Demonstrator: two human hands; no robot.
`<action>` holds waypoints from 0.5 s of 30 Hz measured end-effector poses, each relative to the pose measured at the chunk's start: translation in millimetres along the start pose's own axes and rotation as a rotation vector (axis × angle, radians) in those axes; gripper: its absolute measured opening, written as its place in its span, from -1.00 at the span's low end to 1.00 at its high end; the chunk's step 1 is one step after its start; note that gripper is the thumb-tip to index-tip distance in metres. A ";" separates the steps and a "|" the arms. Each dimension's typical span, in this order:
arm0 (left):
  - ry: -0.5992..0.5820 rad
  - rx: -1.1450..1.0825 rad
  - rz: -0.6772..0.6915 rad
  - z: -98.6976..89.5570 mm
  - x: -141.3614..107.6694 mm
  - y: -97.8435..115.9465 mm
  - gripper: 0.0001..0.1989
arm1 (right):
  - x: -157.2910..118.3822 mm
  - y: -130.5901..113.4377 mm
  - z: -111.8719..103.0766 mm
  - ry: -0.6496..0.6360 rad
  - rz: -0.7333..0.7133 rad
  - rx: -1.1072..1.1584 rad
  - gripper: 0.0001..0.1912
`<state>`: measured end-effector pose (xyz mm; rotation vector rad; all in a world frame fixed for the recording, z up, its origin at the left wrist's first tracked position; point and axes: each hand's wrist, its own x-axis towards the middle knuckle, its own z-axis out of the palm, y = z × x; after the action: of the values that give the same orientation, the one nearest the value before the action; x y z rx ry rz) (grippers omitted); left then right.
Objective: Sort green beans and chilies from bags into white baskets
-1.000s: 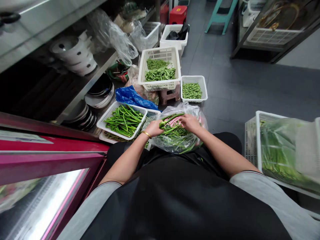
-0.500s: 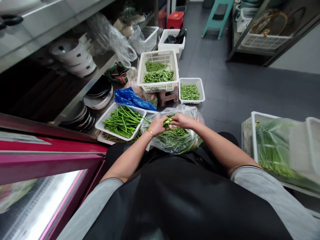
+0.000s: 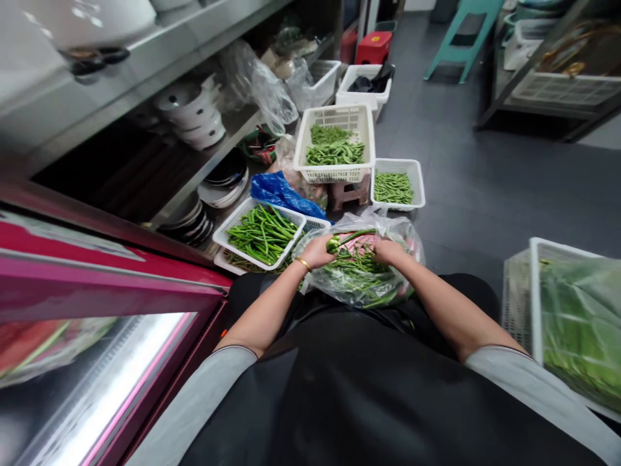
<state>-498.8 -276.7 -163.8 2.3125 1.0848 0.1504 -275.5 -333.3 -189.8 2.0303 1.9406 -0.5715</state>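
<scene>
My left hand [image 3: 320, 252], with a gold bracelet at the wrist, is closed around a few green stalks [image 3: 333, 244] above a clear plastic bag. The open bag [image 3: 359, 288] lies by my lap with green stalks and something pink inside. My right hand [image 3: 387, 251] reaches into the bag's right side; its fingers are hidden among the stalks. Left of the bag, long green beans [image 3: 264, 233] fill a white basket [image 3: 219, 234], which rests over another one holding thinner stalks.
A big white basket [image 3: 334, 173] of cut greens stands on a stool ahead, beside a smaller basket [image 3: 421, 184] of short pieces. Steel shelving [image 3: 194, 178] runs along the left. Bagged greens [image 3: 579, 323] sit at the right.
The view has turned left, shifting things rightward. My hands have parted: the right has gone from beside the left hand down into the bag's right side. The left still holds stalks.
</scene>
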 end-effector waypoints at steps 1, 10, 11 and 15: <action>0.003 -0.005 0.002 -1.2 -0.3 2.8 -0.78 | -3.3 -0.4 -3.9 0.011 -0.007 -0.011 -0.62; 0.055 -0.275 0.118 -5.6 0.4 28.4 -0.78 | -39.0 -8.1 -39.0 0.529 -0.224 0.461 -0.51; 0.070 -0.296 0.107 -5.8 -0.4 29.2 -0.79 | -38.8 -9.7 -36.8 0.529 -0.206 0.509 -0.49; 0.090 -0.409 0.069 -9.0 -5.4 28.2 -0.78 | -39.5 -22.2 -31.7 0.448 -0.274 0.708 -0.49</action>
<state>-486.5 -290.8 -140.4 1.9887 0.9170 0.4625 -295.5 -352.4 -141.9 2.4727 2.5742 -1.0674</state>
